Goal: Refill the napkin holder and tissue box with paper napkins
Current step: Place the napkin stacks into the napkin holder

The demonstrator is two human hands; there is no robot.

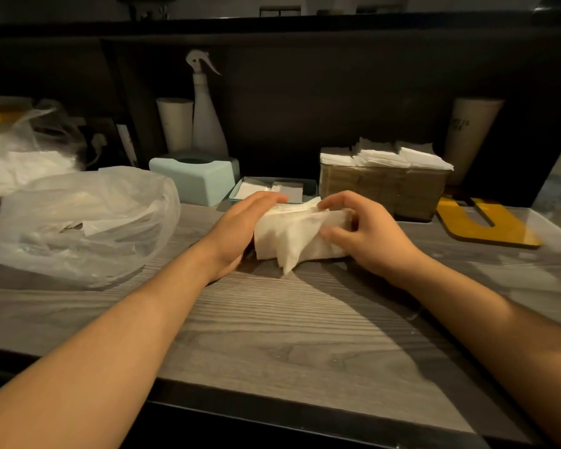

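Dim, warm-tinted, lit from upper left. Long arm shadows across the countertop (272,319), black back wall (305,108) nearly lost. Wide-angle bending at edges, slight softness overall.

A grey wood-grain counter (272,335) ran under warm, dim light, backed by a dark panel (337,108) with a dark shelf (272,22) along its top, beyond which a paler wall (227,4) showed faintly.
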